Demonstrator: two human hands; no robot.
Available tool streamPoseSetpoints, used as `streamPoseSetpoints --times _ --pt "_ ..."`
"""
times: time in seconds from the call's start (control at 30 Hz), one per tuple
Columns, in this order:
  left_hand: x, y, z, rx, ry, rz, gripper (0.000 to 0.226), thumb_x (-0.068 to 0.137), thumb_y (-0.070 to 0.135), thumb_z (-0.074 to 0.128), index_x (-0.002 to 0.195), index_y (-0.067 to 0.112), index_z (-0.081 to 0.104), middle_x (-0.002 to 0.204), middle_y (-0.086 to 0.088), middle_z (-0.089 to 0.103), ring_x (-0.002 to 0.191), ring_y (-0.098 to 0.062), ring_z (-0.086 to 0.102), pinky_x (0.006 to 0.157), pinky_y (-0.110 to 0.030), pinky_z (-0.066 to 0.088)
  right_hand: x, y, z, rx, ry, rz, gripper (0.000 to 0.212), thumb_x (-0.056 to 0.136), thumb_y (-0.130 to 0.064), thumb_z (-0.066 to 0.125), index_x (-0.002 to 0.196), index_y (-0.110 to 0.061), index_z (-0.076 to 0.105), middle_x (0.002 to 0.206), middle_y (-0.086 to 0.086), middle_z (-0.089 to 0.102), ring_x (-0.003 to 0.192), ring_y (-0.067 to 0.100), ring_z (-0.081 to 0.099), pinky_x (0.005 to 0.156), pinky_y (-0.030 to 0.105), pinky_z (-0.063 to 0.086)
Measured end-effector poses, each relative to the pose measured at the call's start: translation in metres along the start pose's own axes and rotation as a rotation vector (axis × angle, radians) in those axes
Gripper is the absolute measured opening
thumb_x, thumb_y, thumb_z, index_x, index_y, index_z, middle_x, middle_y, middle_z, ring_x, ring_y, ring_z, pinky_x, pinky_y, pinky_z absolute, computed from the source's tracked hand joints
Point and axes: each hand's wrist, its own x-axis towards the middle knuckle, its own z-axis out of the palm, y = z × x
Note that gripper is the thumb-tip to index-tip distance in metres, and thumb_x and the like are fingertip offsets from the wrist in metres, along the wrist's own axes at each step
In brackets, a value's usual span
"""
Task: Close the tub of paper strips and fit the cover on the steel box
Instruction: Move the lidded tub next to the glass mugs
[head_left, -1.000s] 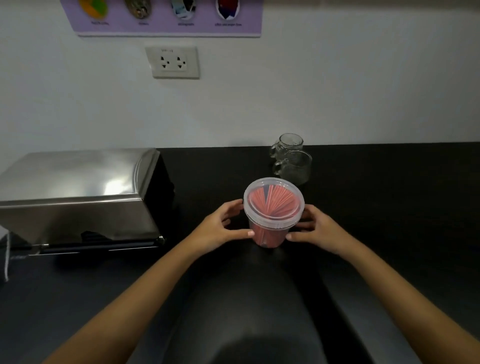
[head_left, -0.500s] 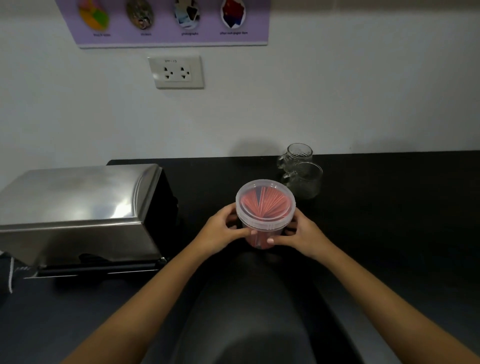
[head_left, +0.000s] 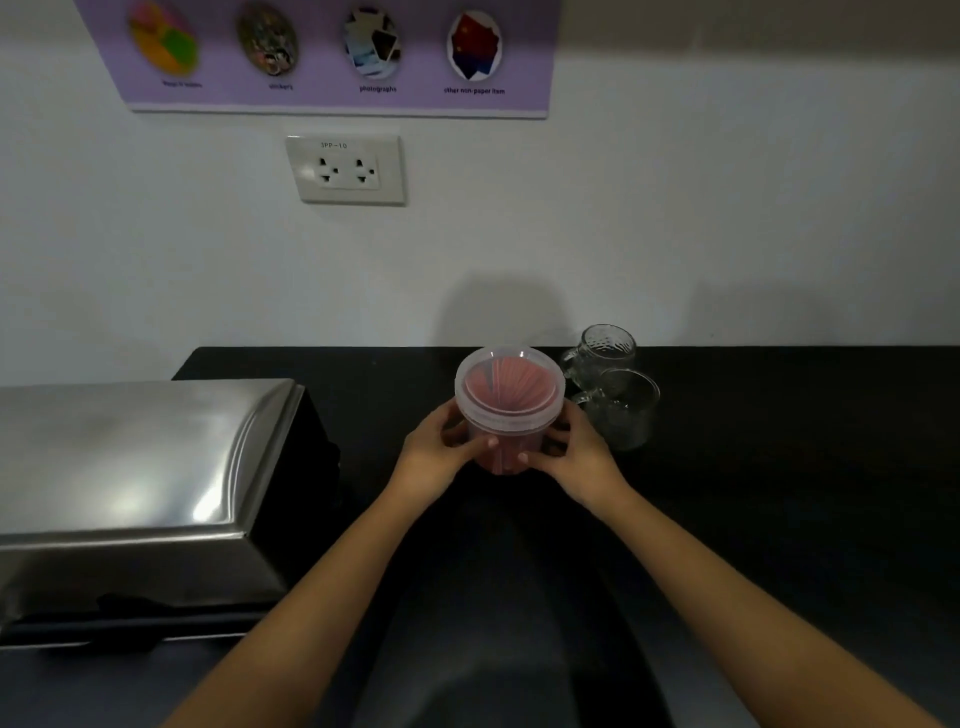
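Note:
A clear round tub (head_left: 509, 400) full of red paper strips is at the middle of the black counter, with its clear lid sitting on top. My left hand (head_left: 441, 452) wraps the tub's left side and my right hand (head_left: 574, 454) wraps its right side, thumbs on the front wall. At the left stands the steel box (head_left: 130, 488), its curved shiny cover lying over it; a dark base shows under the front edge.
Two clear glass mugs (head_left: 613, 389) stand just right of the tub, close to my right hand. The black counter (head_left: 805, 441) runs to the right. A white wall with a socket (head_left: 345, 169) and a purple poster (head_left: 332, 52) rises behind.
Both hands have closed in around the tub and carried it a little away from me, toward the wall and the glass mugs. The view has tilted up.

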Motion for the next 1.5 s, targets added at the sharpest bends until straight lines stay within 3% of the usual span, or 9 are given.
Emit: streamPoseSetpoints --times 0.1,0.2,0.37,0.5,0.7,0.83,1.3,1.4,1.5 --pt "0.014 0.000 0.003 -0.002 0.046 -0.018 0.062 0.076 0.028 0.071 0.133 0.025 0.046 0.131 -0.001 0.057 0.109 -0.009 0.053 0.085 -0.022 0.042 0.016 -0.001 0.005 -0.005 0.003 0.014 0.073 0.070 -0.004 0.072 0.132 -0.017 0.035 0.132 0.007 0.051 0.121 0.021 0.048 0.090 0.025 0.039" --pt "0.028 0.001 0.003 0.001 0.070 -0.011 0.060 0.079 0.027 0.068 0.135 0.021 0.046 0.132 -0.002 0.057 0.111 -0.010 0.053 0.086 -0.022 0.041 0.030 -0.003 0.007 -0.002 0.004 0.007 0.072 0.072 -0.003 0.071 0.133 -0.013 0.034 0.132 0.008 0.050 0.121 0.022 0.048 0.094 0.027 0.039" --pt "0.043 -0.001 0.000 -0.060 0.063 0.047 0.056 0.082 0.025 0.066 0.135 0.019 0.046 0.130 -0.001 0.058 0.111 -0.009 0.055 0.085 -0.018 0.043 0.050 -0.007 0.008 -0.013 -0.006 -0.034 0.072 0.070 -0.002 0.072 0.131 -0.007 0.034 0.131 0.014 0.050 0.121 0.026 0.049 0.102 0.043 0.041" --pt "0.051 -0.003 0.002 -0.116 0.054 0.087 0.053 0.083 0.024 0.065 0.133 0.021 0.048 0.128 0.003 0.060 0.114 -0.008 0.056 0.082 -0.013 0.048 0.062 -0.006 0.009 -0.007 0.000 -0.041 0.072 0.070 -0.001 0.072 0.131 -0.005 0.035 0.130 0.014 0.051 0.120 0.026 0.049 0.101 0.043 0.041" --pt "0.069 0.000 0.001 -0.115 0.042 0.065 0.056 0.081 0.023 0.067 0.133 0.017 0.047 0.129 -0.001 0.059 0.115 -0.012 0.057 0.095 -0.026 0.047 0.076 -0.005 0.011 -0.018 0.035 -0.054 0.066 0.070 0.001 0.070 0.128 -0.005 0.037 0.129 0.014 0.052 0.119 0.025 0.050 0.100 0.037 0.041" --pt "0.077 0.000 0.000 -0.107 0.055 0.034 0.060 0.079 0.023 0.070 0.133 0.016 0.046 0.130 -0.002 0.058 0.116 -0.015 0.056 0.096 -0.029 0.047 0.082 -0.006 0.010 -0.023 0.038 -0.037 0.068 0.071 -0.001 0.070 0.129 -0.006 0.036 0.129 0.016 0.052 0.119 0.028 0.050 0.101 0.043 0.041" --pt "0.087 0.000 0.004 -0.048 0.091 0.052 0.061 0.078 0.023 0.071 0.133 0.014 0.045 0.130 -0.003 0.058 0.108 -0.009 0.055 0.078 -0.013 0.044 0.087 -0.007 0.008 -0.029 0.032 -0.046 0.069 0.074 0.003 0.065 0.133 -0.010 0.032 0.130 0.013 0.051 0.120 0.026 0.049 0.101 0.039 0.040" --pt "0.087 0.000 0.003 -0.051 0.077 0.049 0.062 0.079 0.024 0.070 0.134 0.014 0.045 0.131 -0.004 0.058 0.110 -0.011 0.056 0.086 -0.018 0.045 0.086 -0.006 0.007 -0.035 0.028 -0.057 0.069 0.075 -0.001 0.066 0.134 -0.011 0.033 0.130 0.014 0.052 0.120 0.027 0.050 0.102 0.042 0.040" --pt "0.081 0.000 0.001 -0.072 0.072 0.030 0.065 0.078 0.028 0.070 0.137 0.016 0.043 0.134 -0.004 0.055 0.118 -0.013 0.054 0.096 -0.025 0.043 0.079 -0.006 0.006 -0.064 0.039 -0.045 0.063 0.076 -0.006 0.067 0.131 -0.010 0.036 0.127 0.015 0.054 0.117 0.026 0.052 0.097 0.035 0.042"
